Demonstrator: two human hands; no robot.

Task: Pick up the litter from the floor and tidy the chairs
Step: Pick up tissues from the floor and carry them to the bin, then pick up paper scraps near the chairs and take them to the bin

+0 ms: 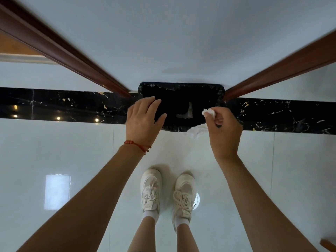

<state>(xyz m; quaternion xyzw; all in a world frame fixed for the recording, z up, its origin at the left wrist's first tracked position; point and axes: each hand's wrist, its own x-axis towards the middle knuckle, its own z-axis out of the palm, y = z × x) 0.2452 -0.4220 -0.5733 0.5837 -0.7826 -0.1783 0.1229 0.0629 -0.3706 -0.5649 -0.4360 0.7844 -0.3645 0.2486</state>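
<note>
My left hand (143, 122) rests, fingers spread, on the nine o'clock rim of the black bag-lined bin (181, 95). My right hand (224, 135) pinches a crumpled white tissue (209, 112) in its fingers over the bin's three o'clock edge. Another white paper wad (196, 132) lies at five o'clock.

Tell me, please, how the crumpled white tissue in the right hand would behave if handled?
The tissue looks soft and crumpled, so probably floppy and crushable, not stiff. The right hand holds it by a fingertip pinch, suggesting it is very light. Dropped, it would likely flutter, not roll.
</note>
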